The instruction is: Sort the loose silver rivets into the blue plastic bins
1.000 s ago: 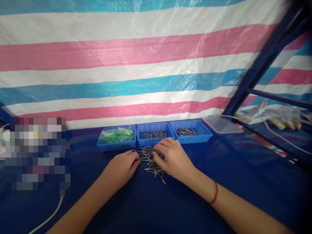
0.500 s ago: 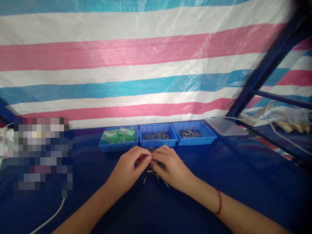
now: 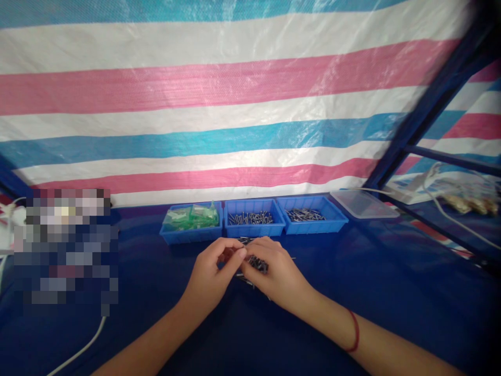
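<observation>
Pile of metal pins point(image 3: 259, 264): lies on the table point(image 3: 235, 342) below and between your hands, just on your side of the middle tray point(image 3: 256, 230). Your right hand point(image 3: 279, 269) is nearer, arched over the pile, thumb apart from the fingers, pins showing in that gap. Your left hand point(image 3: 213, 277) sits at the pile's left side, thumb and forefinger tips close together, reaching the right hand's fingertips. Cannot tell whether either hand pinches a pin (your own fingers block the view). Long axes: mixed, pins crossing; a few at the near edge slant down to the right.

Edges: the tray row bounds the far side, just beyond your knuckles, with the left tray point(image 3: 191, 236) and right tray point(image 3: 317, 226) flanking. Room to move runs left, right and toward you; the see-through lid point(image 3: 364, 203) lies well apart.
</observation>
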`<state>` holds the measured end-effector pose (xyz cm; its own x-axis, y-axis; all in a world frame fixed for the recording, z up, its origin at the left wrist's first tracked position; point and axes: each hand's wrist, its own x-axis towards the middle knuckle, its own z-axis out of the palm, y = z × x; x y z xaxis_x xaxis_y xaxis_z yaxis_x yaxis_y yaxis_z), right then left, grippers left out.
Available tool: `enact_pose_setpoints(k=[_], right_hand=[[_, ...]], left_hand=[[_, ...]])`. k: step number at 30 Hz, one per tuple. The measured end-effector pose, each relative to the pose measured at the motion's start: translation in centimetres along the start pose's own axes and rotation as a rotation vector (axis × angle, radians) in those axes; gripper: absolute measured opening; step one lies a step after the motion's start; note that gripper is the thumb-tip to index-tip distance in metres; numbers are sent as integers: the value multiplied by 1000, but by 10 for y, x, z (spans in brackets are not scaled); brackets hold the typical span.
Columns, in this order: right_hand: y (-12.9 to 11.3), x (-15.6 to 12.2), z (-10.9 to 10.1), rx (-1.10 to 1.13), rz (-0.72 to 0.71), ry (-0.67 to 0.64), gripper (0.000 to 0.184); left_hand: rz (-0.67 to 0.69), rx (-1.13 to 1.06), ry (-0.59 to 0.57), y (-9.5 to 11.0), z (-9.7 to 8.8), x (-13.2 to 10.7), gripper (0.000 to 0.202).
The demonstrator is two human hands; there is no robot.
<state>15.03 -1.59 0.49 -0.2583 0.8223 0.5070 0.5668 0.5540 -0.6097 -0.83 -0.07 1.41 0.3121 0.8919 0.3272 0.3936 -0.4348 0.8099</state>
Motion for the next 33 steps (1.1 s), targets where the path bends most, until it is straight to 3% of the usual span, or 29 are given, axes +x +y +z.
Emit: enact_pose_setpoints(k=[4,13,20,33], right_hand=[[-2,0,-1,29,-14,7,11],[-4,1,-1,79,39,50,13],[-4,3,-5,140,74,168,11],[-10,5,-19,174,-18,216,5]], left_hand=[[-36,-46,13,-3,2,-2,16],[30,8,-1,-1,0,-2,13],[75,12,52,-2,0,-1,11],[23,22,2,-1,-1,1,20]])
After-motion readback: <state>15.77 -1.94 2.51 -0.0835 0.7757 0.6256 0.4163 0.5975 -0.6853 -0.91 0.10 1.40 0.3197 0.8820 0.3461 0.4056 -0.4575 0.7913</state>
